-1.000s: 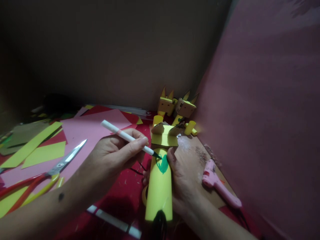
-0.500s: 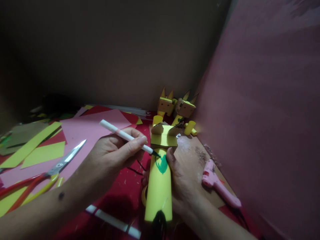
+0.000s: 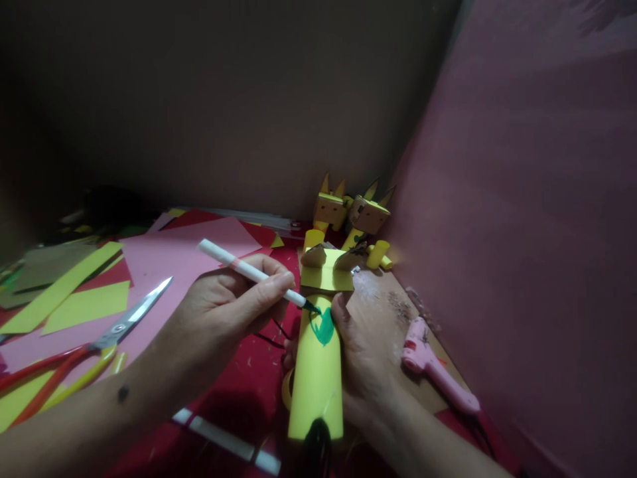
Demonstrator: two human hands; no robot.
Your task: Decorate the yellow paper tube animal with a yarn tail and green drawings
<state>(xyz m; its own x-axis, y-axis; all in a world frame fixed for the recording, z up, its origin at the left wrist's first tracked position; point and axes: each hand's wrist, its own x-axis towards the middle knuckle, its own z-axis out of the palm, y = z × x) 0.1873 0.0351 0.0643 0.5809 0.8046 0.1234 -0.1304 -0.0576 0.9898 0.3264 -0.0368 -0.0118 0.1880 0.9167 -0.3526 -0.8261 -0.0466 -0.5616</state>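
Between thumb and fingers, my left hand (image 3: 249,292) pinches a white felt-tip marker (image 3: 239,267). Its dark green tip touches a partly filled green heart (image 3: 324,325) near the top of a yellow paper tube figure (image 3: 316,388). My right hand (image 3: 355,362) is wrapped round that figure from the right, with the thumb beside the heart; some of its fingers show behind the tube on the left. A boxy yellow head with brown cardboard ears (image 3: 327,269) tops the tube. Something black and stringy (image 3: 318,445) hangs at its lower end.
A pink glue gun (image 3: 432,368) lies on a cardboard sheet (image 3: 381,312) at right. Open scissors (image 3: 107,338) rest on pink paper (image 3: 199,247) at left. Two similar figures (image 3: 328,209) stand at the back, near small yellow tubes (image 3: 379,254). A pink wall (image 3: 537,232) rises at right.
Almost nothing differs. The marker and my left hand have shifted very slightly to the right, with the tip still on the green heart.
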